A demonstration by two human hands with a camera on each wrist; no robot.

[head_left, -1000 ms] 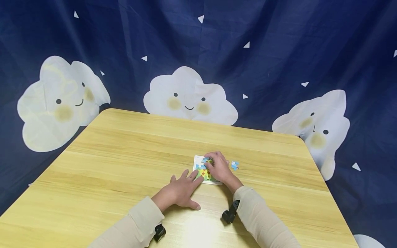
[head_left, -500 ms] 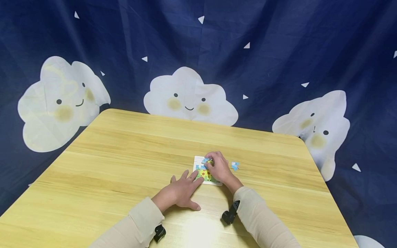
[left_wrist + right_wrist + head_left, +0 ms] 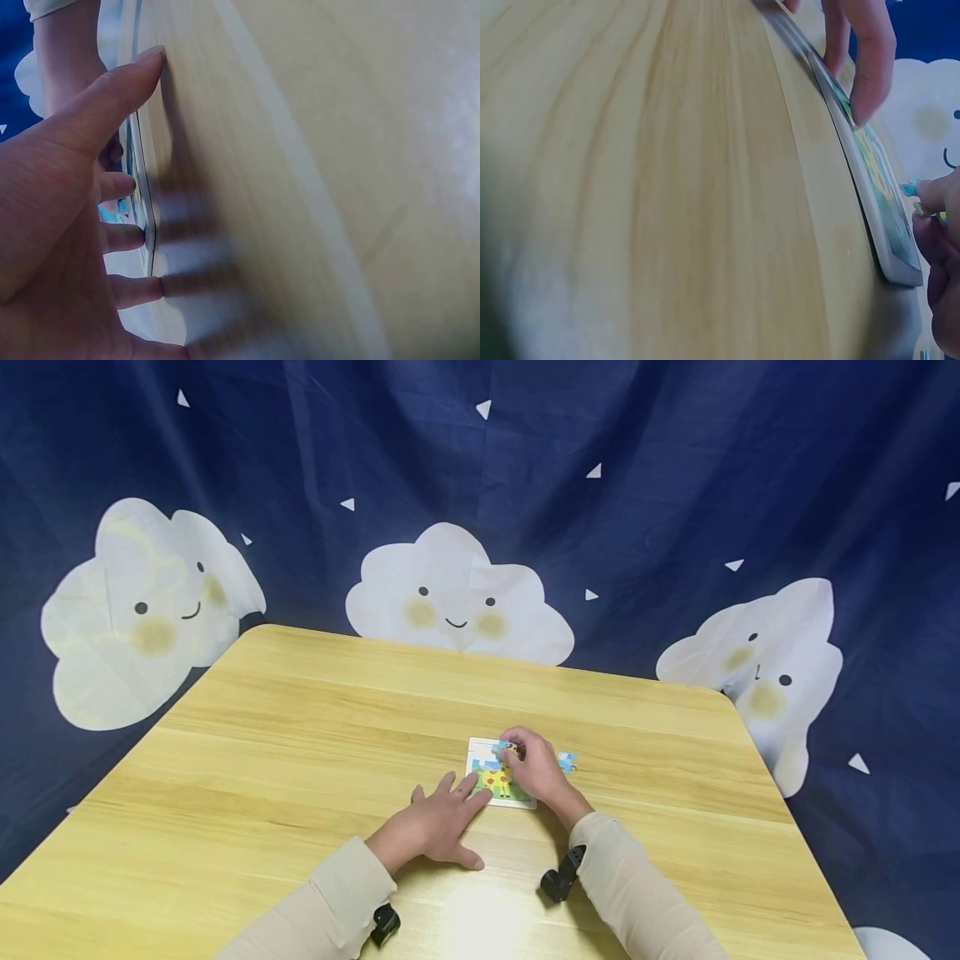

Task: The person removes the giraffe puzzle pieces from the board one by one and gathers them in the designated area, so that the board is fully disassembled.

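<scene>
A small white-framed puzzle board (image 3: 512,802) with a green and yellow giraffe picture lies on the table; part of its upper area shows white. The left hand (image 3: 442,823) is spread flat, its fingertips resting on the board's left and lower-left part. Over the board's upper right, the right hand (image 3: 542,772) pinches a blue and yellow puzzle piece (image 3: 502,747) between thumb and fingers. In the right wrist view, the pinched piece (image 3: 910,189) shows at the fingertips above the board (image 3: 885,240). A loose blue piece (image 3: 567,762) lies right of the right hand, partly covered by it.
The wooden table (image 3: 300,735) reaches back to a dark blue curtain (image 3: 420,443) with white clouds. Black wrist cameras hang under both sleeves, the left one (image 3: 386,924) and the right one (image 3: 561,875) close above the table.
The right hand has shifted slightly to the right with the pinched piece, now covering part of the loose blue piece. The left hand has stayed in place.
</scene>
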